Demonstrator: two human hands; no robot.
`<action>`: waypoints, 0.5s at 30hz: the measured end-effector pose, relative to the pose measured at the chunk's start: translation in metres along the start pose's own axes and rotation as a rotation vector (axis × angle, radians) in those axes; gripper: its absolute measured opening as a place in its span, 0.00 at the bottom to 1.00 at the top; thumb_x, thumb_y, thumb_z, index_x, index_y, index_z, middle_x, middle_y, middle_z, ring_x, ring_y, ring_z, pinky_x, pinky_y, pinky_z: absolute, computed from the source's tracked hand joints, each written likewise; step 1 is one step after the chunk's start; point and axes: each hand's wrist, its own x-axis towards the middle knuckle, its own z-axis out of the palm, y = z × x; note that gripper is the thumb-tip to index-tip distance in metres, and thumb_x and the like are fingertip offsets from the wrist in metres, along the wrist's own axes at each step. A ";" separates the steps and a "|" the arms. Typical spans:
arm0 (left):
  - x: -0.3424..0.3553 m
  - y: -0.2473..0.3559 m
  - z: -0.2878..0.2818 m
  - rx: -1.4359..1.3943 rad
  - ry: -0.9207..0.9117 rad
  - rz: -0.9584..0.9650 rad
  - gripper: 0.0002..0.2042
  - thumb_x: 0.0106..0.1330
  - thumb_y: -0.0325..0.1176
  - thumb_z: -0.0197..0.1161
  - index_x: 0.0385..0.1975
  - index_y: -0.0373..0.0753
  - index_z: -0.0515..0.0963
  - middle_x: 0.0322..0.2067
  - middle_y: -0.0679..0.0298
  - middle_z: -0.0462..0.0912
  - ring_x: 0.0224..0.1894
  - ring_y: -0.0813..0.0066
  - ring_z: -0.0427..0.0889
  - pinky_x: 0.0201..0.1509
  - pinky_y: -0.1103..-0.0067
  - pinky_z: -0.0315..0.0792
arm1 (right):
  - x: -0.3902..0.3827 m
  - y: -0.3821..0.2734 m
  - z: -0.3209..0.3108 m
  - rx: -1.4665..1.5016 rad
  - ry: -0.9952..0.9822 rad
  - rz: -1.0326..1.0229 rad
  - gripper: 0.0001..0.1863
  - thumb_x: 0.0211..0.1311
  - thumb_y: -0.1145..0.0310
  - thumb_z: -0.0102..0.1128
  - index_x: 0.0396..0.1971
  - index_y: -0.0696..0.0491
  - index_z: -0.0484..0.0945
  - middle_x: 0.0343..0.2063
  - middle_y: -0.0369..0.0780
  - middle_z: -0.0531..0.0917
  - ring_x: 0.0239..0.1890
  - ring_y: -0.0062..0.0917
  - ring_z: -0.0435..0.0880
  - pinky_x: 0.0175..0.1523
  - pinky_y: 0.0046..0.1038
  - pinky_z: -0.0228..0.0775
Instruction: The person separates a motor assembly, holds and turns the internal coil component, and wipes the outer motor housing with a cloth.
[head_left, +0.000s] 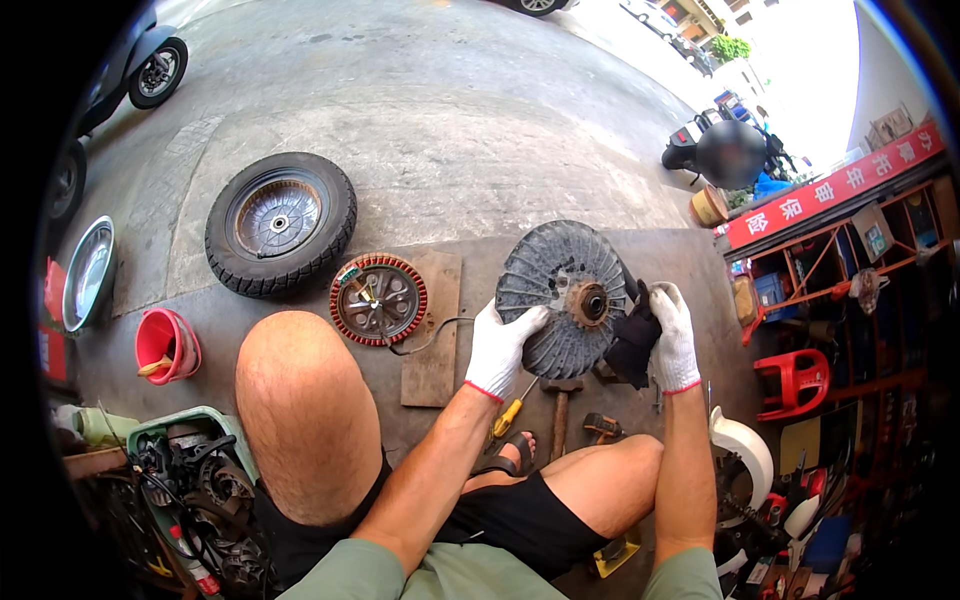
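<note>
My left hand (507, 348), in a white knit glove, grips the left edge of a round finned grey motor cover (556, 285). Its thumb lies on the cover's face while the other fingers are hidden behind. The cover stands tilted up, with a rusty toothed ring and a bearing hub at its centre. Bunched in my gloved right hand (674, 338) is a black cloth (632, 342), close against the cover's right edge. To the left, a motor stator (379, 299) with copper windings lies on the floor, overlapping a wooden board (432, 370).
A wheel with a black tyre (281, 224) lies farther left. Between my legs are a yellow screwdriver (508, 415), a hammer (561, 415) and a power drill (603, 428). A red bucket (168, 346) stands left, above a green bin (240, 432) of metal parts. Shelves (850, 290) line the right.
</note>
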 end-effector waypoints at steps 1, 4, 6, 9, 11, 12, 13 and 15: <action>0.000 0.000 0.001 0.002 -0.001 0.004 0.16 0.60 0.20 0.68 0.48 0.30 0.75 0.40 0.59 0.84 0.38 0.73 0.84 0.46 0.75 0.80 | -0.001 0.001 -0.001 0.118 -0.032 0.016 0.03 0.65 0.76 0.55 0.37 0.59 0.76 0.33 0.34 0.78 0.34 0.17 0.71 0.42 0.21 0.67; -0.002 0.002 0.005 0.020 -0.004 0.023 0.16 0.60 0.21 0.68 0.48 0.30 0.76 0.40 0.60 0.84 0.38 0.74 0.84 0.46 0.76 0.80 | -0.007 -0.010 0.005 -0.260 -0.094 -0.157 0.08 0.65 0.79 0.54 0.42 0.61 0.76 0.37 0.38 0.80 0.41 0.19 0.76 0.51 0.23 0.69; -0.003 0.004 0.004 0.046 -0.004 0.048 0.16 0.60 0.21 0.69 0.48 0.30 0.76 0.40 0.60 0.85 0.38 0.75 0.84 0.46 0.77 0.79 | -0.013 -0.019 0.026 -0.424 -0.054 -0.255 0.10 0.62 0.82 0.54 0.44 0.62 0.76 0.38 0.41 0.81 0.44 0.22 0.79 0.56 0.25 0.69; -0.006 0.007 0.009 0.113 -0.011 0.063 0.15 0.60 0.22 0.69 0.47 0.30 0.77 0.39 0.61 0.85 0.38 0.76 0.83 0.46 0.78 0.79 | -0.015 -0.019 0.035 -0.566 -0.071 -0.429 0.13 0.57 0.84 0.60 0.43 0.61 0.77 0.40 0.45 0.82 0.43 0.30 0.82 0.53 0.28 0.74; -0.008 0.011 0.012 0.127 -0.014 0.075 0.15 0.60 0.22 0.69 0.47 0.31 0.78 0.39 0.61 0.85 0.38 0.77 0.83 0.46 0.78 0.78 | -0.016 -0.025 0.040 -0.646 -0.095 -0.517 0.11 0.54 0.84 0.62 0.38 0.60 0.78 0.36 0.46 0.80 0.41 0.36 0.83 0.49 0.32 0.75; -0.009 0.012 0.012 0.134 -0.015 0.081 0.15 0.60 0.23 0.69 0.47 0.31 0.78 0.39 0.62 0.85 0.38 0.77 0.83 0.46 0.78 0.78 | -0.016 -0.025 0.041 -0.662 -0.100 -0.543 0.10 0.54 0.83 0.62 0.37 0.60 0.78 0.35 0.46 0.80 0.40 0.37 0.83 0.49 0.32 0.75; -0.009 0.013 0.013 0.132 -0.022 0.085 0.14 0.61 0.22 0.68 0.46 0.30 0.78 0.39 0.62 0.85 0.38 0.77 0.83 0.47 0.78 0.78 | -0.016 -0.025 0.041 -0.679 -0.105 -0.569 0.09 0.54 0.83 0.62 0.36 0.60 0.78 0.34 0.46 0.80 0.39 0.38 0.82 0.48 0.32 0.74; -0.010 0.013 0.015 0.128 -0.036 0.092 0.13 0.61 0.22 0.67 0.46 0.30 0.79 0.40 0.61 0.85 0.39 0.78 0.83 0.48 0.79 0.77 | -0.014 -0.024 0.042 -0.686 -0.091 -0.536 0.08 0.53 0.83 0.63 0.33 0.60 0.77 0.33 0.47 0.79 0.37 0.39 0.82 0.45 0.33 0.74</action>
